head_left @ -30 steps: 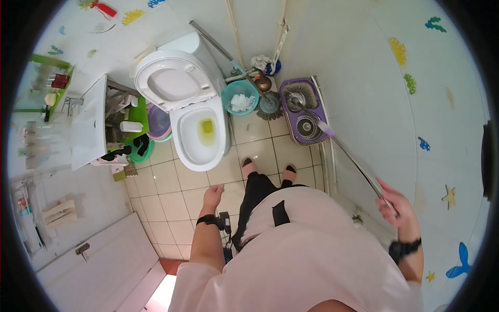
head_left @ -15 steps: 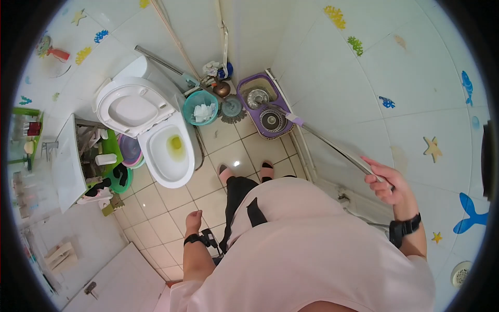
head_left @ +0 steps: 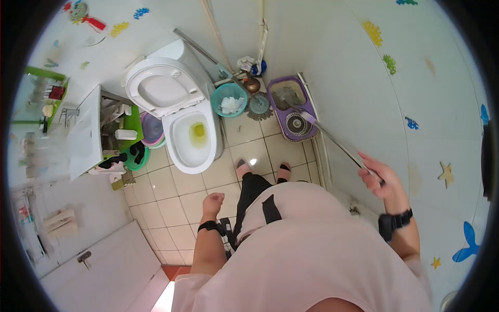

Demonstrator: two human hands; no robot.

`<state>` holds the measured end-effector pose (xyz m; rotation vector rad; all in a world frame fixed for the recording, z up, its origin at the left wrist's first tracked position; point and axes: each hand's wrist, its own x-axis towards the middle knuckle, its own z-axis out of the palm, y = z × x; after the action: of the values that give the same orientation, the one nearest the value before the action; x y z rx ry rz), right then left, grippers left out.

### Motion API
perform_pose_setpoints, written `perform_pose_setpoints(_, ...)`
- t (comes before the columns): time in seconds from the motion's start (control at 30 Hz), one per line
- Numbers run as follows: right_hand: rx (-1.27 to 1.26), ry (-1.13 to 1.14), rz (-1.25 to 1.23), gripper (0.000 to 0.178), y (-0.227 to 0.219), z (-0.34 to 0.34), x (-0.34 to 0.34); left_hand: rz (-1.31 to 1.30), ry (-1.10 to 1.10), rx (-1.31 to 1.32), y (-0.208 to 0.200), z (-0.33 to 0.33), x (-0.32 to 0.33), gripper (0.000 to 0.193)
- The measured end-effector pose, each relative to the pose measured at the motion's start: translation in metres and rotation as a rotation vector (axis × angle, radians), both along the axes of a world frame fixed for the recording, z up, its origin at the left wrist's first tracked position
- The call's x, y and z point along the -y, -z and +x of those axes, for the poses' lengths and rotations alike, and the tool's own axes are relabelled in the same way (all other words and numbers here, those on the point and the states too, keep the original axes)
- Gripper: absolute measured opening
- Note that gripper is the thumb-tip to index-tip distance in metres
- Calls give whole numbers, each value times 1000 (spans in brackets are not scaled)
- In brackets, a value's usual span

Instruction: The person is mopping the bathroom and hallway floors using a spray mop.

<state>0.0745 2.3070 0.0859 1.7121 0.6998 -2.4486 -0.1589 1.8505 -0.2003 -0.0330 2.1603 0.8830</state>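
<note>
My right hand (head_left: pixel 378 176) is wrapped around the upper end of a mop (head_left: pixel 339 142) with a metal pole and a pale purple joint. The pole slants down and left into a purple mop bucket (head_left: pixel 310 102) by the right wall. In the bucket's far compartment sits the grey mop head (head_left: pixel 287 97), its outline smeared. The near compartment holds a round slotted spin basket (head_left: pixel 297 124), which the pole passes close beside. My left hand (head_left: pixel 213 204) hangs over the tiled floor with its fingers curled in, and I see nothing in it.
A toilet (head_left: pixel 188 143) with its lid up and yellow liquid in the bowl stands ahead to the left. Beside it are a teal waste bin (head_left: pixel 229 100), a second long-handled pole (head_left: pixel 200 51) and a plunger (head_left: pixel 252 83). A vanity cabinet (head_left: pixel 86 132) hangs farther left.
The whole scene has shifted rightward as the view turned. The mop head's round plate was distinct before and is now a grey blur. My right hand keeps its grip on the pole.
</note>
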Motion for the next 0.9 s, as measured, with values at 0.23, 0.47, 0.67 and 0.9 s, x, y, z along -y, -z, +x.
perform_pose_setpoints(0.23,-30,66,-79,49,-43,53,22,-158,127,-273,-4,-51,21,19)
perform_pose_setpoints(0.47,181,-190,61,54,0,-64,53,-1,353,-1011,-76,-283,-53,30)
perform_pose_setpoints(0.67,84,136,-38,54,5,-91,59,73,370,-1316,-144,-510,-146,26)
perform_pose_setpoints(0.9,157,325,-32,53,-80,-101,106,-311,571,-889,-103,-637,-178,38)
